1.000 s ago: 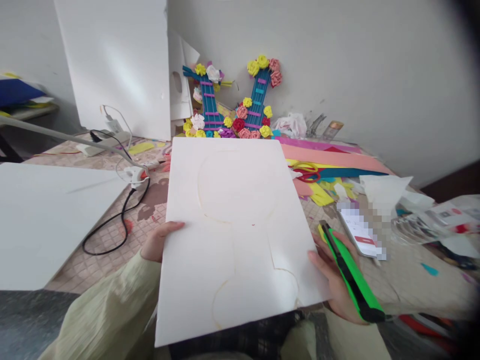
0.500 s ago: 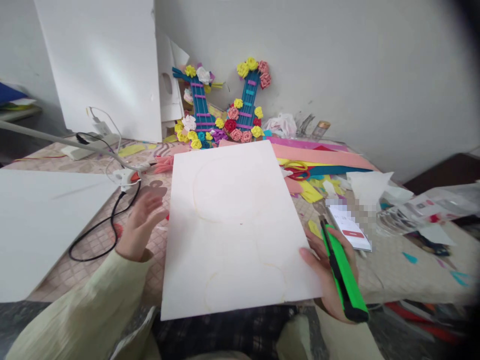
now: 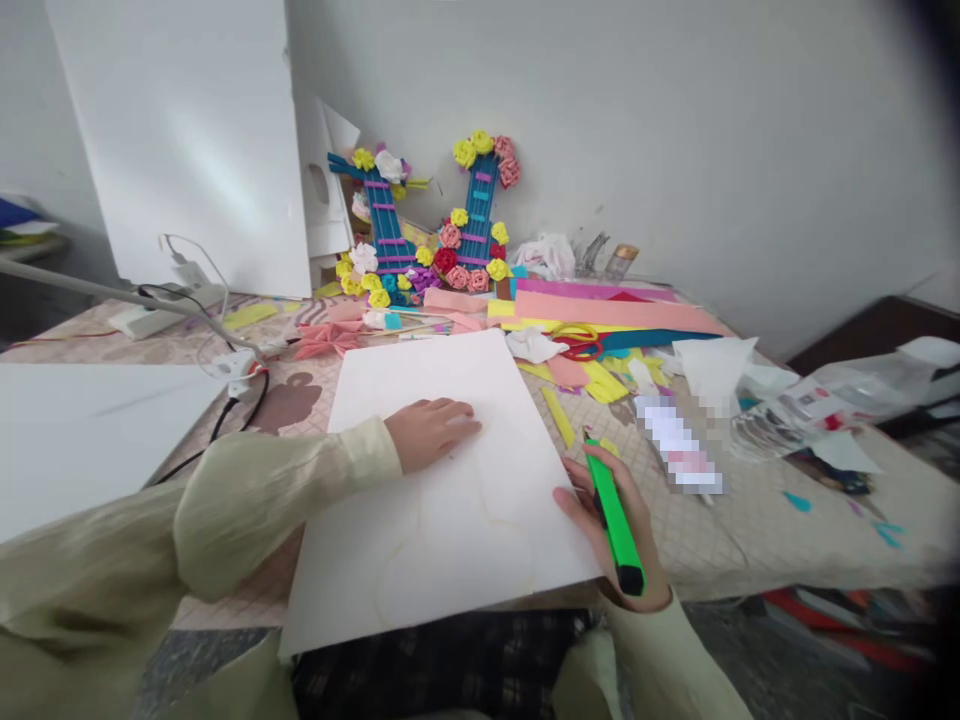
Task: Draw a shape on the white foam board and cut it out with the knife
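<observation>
A white foam board (image 3: 480, 520) with faint pencil curves lies flat on the table in front of me, its near edge hanging over the table edge. My left hand (image 3: 431, 430) rests palm down on the board's middle, fingers loosely together. My right hand (image 3: 619, 530) is at the board's right edge, wrapped round a green utility knife (image 3: 613, 508) with its tip pointing away from me. Its thumb touches the board's edge.
Two blue stick frames with paper flowers (image 3: 420, 225) lean on the wall. Coloured paper strips (image 3: 600, 310), red scissors (image 3: 581, 347) and scraps lie behind the board. A phone (image 3: 679, 445) lies to the right. A glue gun (image 3: 241, 368) with black cable and another white board (image 3: 82, 430) lie left.
The board came down from a tilted hold to lie flat on the table. My left hand let go of its left edge and moved onto its surface. The view shifted right.
</observation>
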The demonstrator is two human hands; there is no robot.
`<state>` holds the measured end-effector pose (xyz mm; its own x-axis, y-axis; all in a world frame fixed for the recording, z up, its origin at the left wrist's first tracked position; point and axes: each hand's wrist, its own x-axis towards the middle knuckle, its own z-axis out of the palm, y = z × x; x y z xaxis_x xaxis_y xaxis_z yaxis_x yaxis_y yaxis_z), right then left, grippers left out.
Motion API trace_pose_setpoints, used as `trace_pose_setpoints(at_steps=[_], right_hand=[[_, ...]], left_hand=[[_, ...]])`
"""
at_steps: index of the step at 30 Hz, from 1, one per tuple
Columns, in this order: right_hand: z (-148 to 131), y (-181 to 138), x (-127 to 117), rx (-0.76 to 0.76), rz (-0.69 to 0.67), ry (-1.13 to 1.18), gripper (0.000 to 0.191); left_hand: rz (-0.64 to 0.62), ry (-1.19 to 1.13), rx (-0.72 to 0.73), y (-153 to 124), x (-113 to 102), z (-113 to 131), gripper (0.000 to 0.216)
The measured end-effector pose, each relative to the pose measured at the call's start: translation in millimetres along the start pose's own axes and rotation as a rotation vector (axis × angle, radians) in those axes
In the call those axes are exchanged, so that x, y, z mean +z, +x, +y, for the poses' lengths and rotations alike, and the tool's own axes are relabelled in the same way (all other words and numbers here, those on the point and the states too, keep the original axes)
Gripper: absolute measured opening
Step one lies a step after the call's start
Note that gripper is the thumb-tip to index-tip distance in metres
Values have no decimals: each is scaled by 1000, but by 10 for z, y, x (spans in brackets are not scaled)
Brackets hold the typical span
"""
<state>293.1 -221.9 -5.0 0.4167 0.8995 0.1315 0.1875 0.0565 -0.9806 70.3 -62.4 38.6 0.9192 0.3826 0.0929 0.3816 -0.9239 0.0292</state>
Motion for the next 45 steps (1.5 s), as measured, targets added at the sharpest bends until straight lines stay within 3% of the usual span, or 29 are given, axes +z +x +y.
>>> trace_pose_setpoints(at_steps=[8, 16, 21, 24, 27, 30, 33, 40, 45], right_hand=[[131, -5, 7, -5, -18, -56, 57], [111, -63, -29, -70, -115, -211, 48], [50, -173, -147, -86, -254, -477, 41], [-30, -171, -158, -151, -196, -678, 33], [-116, -66, -61, -313, -207, -713, 30], [-133, 81, 107, -435, -382, -647, 37], [-55, 175, 247, -462, -490, -657, 41], [55, 192, 354, -557, -438, -783, 41], [67, 216, 318, -509, -448, -759, 41]], left_hand=[[-15, 52, 36, 0, 249, -27, 35], [-64, 7, 71, -27, 119, -47, 34], [-51, -110, 4, -112, 105, 59, 40], [-47, -155, 4, -144, 128, 104, 38], [-65, -193, 12, -146, 119, 109, 34], [-90, -214, 12, -134, 87, 100, 35], [-81, -226, 2, -131, 76, 93, 37], [-59, -273, 22, -151, 122, 22, 40], [4, -321, -56, -295, -60, -77, 46]])
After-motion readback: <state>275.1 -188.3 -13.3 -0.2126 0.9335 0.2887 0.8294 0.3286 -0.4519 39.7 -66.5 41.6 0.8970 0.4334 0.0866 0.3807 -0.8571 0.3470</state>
